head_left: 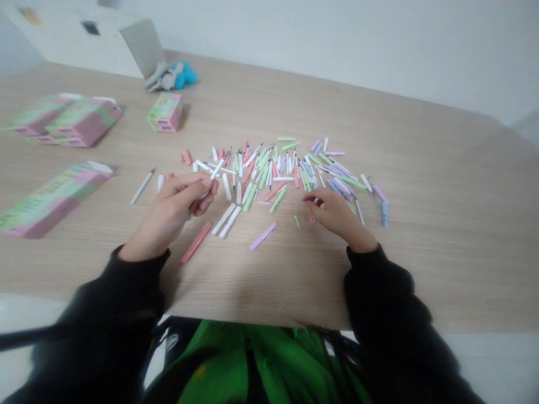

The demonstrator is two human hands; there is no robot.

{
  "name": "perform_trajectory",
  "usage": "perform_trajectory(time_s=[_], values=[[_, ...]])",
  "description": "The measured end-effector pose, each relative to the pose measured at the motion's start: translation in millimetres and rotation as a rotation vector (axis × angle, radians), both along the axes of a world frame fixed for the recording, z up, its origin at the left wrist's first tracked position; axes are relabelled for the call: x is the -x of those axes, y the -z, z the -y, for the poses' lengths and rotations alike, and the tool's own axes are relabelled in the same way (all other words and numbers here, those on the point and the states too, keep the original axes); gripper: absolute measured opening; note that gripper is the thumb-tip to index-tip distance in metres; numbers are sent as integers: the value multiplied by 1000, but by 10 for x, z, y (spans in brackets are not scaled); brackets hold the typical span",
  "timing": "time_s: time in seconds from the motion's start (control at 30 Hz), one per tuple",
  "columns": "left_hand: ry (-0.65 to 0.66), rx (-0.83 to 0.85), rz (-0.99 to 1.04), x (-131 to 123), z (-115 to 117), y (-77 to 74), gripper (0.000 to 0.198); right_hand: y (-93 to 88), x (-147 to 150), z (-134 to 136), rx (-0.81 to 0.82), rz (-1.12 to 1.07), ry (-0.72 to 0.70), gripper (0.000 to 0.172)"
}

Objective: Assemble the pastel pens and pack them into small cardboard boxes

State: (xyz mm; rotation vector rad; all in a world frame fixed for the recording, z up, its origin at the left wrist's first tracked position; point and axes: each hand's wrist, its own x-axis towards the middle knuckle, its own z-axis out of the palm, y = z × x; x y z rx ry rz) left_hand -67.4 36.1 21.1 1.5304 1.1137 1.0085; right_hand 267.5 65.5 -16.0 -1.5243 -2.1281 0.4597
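A scatter of pastel pen parts [278,168] in white, pink, green and purple lies across the middle of the wooden table [421,185]. My left hand [177,205] is closed round a white pen [214,171] whose tip points up and to the right. My right hand [337,213] rests on the table at the pile's near edge, fingers pinched on a small pink piece [310,215]. Two white barrels [226,220], a pink barrel [196,242] and a purple barrel [263,235] lie between my hands.
Pink and green boxes sit to the left: a stack [67,119] at the far left, a small one [165,112] further back, a long one [50,197] nearer me. A grey and blue object [170,76] lies at the table's far edge.
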Motion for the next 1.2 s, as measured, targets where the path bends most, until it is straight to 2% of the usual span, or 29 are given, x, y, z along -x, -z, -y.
perform_trajectory(time_s=[0.1,0.17,0.33,0.5,0.67,0.77,0.87,1.0,1.2], values=[[-77,-18,95,65,-50,-2,28,10,385,-79,0,-9,-173,23],[-107,-27,84,62,-66,-6,28,10,632,-161,-4,24,-273,26],[-121,-22,81,32,-66,-25,28,-47,1122,-335,10,119,-356,31],[-140,-29,93,21,-51,-52,25,-117,1378,-248,46,160,-516,27],[-120,-41,58,-12,-19,-86,28,-82,1441,-26,-2,258,-644,29],[-106,-53,68,-12,-14,-84,30,-88,1428,26,-31,293,-627,32],[-100,-59,91,-5,-18,-85,29,-146,1393,-52,-23,315,-467,35],[-99,-97,53,-5,-17,-101,35,-186,1371,-296,41,370,-267,33],[-92,-74,76,-14,-21,-70,31,-114,1410,-534,73,359,-280,30]])
